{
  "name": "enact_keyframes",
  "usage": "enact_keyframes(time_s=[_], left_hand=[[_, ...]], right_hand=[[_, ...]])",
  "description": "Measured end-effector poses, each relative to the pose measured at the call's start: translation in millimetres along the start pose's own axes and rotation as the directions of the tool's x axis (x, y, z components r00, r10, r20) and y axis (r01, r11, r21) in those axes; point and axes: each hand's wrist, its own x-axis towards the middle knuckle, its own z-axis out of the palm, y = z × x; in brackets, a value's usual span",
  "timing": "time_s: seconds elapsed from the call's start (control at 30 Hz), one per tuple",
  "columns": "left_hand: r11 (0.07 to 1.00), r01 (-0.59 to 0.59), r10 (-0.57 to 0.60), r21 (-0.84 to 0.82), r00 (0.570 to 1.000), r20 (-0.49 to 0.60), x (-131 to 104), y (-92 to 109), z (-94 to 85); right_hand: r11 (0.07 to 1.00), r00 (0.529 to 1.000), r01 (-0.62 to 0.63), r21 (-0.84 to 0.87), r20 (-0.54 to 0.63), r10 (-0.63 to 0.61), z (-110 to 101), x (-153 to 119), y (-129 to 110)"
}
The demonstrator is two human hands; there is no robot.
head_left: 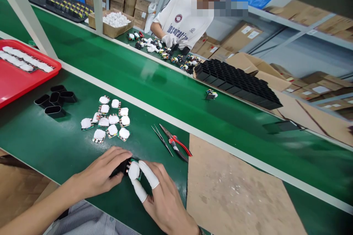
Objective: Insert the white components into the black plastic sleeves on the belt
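My left hand (110,170) is closed around a black plastic housing (120,169), which its fingers mostly cover. Between the thumb and a finger of my right hand (162,191), both in white finger cots, is a small circuit board (134,170) with a white pad on top. The board's left end meets the opening of the housing; how far it sits inside is hidden. Beyond my hands lie several similar white-topped circuit boards (103,121) in loose rows. To their left several oval black housings (56,99) stand in a cluster.
Tweezers (162,140) and red-handled pliers (175,141) lie right of the boards, beside a brown board (237,187). A red tray (52,71) is at left. Across the green conveyor (154,80), a gloved co-worker (184,18) handles parts near stacked black housings (237,82).
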Motion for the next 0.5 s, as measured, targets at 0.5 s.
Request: enact_keyframes(time_s=[0.5], left_hand=[[0.999,-0.013,0.013,0.036,1.000,0.014,1.0,1.7,-1.8]], right_hand=[[0.986,0.986,0.120,-0.119,0.128,-0.104,-7.3,8.5,-2.1]])
